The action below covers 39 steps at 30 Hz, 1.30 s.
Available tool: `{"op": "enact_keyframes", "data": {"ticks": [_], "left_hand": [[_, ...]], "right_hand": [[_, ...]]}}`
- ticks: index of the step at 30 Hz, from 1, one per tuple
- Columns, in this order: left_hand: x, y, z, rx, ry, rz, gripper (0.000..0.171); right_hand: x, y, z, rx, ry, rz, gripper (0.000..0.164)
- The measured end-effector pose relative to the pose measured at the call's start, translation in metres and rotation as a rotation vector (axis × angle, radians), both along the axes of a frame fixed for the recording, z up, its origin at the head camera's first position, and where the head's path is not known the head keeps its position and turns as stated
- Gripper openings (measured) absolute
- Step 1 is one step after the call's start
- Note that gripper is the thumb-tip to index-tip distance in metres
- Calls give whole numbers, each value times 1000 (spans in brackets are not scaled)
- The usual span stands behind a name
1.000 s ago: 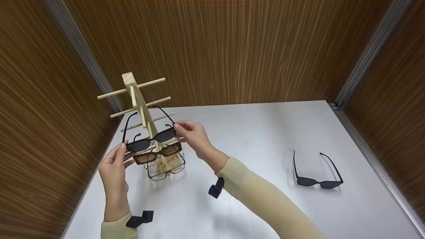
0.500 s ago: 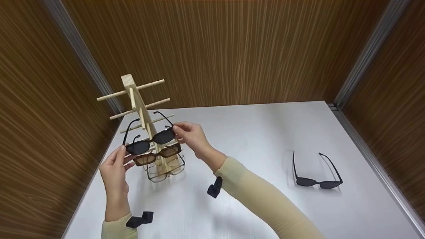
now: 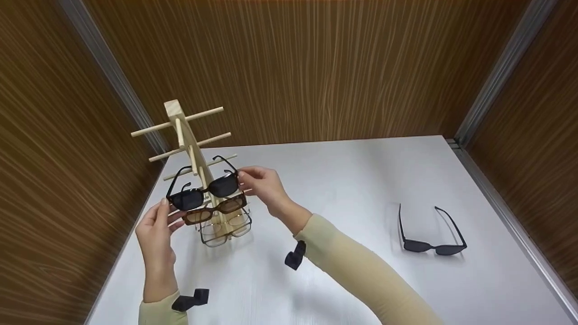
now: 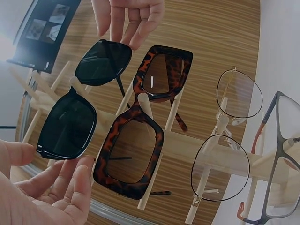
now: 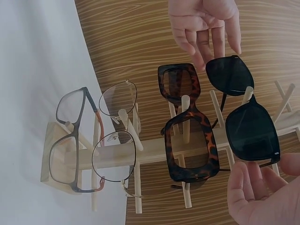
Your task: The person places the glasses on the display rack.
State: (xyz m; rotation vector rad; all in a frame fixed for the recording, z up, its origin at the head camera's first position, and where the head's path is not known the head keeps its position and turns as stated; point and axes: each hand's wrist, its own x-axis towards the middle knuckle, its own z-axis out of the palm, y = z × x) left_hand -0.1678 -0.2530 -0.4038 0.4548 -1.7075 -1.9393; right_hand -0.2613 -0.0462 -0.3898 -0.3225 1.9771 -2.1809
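Observation:
Black sunglasses (image 3: 205,192) with dark lenses face forward at the stand, their arms pointing back beside its upright. My left hand (image 3: 153,223) holds their left end, thumb at the outer corner and fingers beneath. At the other end, my right hand (image 3: 266,185) holds the right corner between thumb and fingers. In the left wrist view, a peg end shows at the bridge of the sunglasses (image 4: 68,124). Directly below hang tortoiseshell sunglasses (image 3: 214,210), then thin round-rimmed glasses (image 5: 115,157) and dark rectangular glasses (image 5: 65,161). The wooden stand (image 3: 192,137) has bare pegs above.
Another pair of black sunglasses (image 3: 433,248) lies unfolded on the white table (image 3: 334,194) at the right. Wood-grain panels (image 3: 316,67) enclose the back and sides. A dark screen (image 4: 44,33) shows in the left wrist view.
The sunglasses' arms have tipped lower behind the lenses, and the frame has settled slightly down toward the pegs. Both hands stay at its ends with little movement.

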Motion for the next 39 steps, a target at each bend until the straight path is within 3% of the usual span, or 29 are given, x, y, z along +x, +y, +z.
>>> {"op": "enact_keyframes", "data": {"ticks": [8,19,29,39], "left_hand": [[3,0,-4,1,3,2,36],[14,1,-19,-25,-15,-1,41],[22,8,-39,-45,-84,-37,39],[22,19,-51,-46,-162,-83,42]], "right_hand": [[1,8,-6,-18,-20,2,24],[5,20,-17,-33,-45,0,23],[10,31,-34,-58,-84,-3,24],[15,41,-57,-54,-148,-22,24]]}}
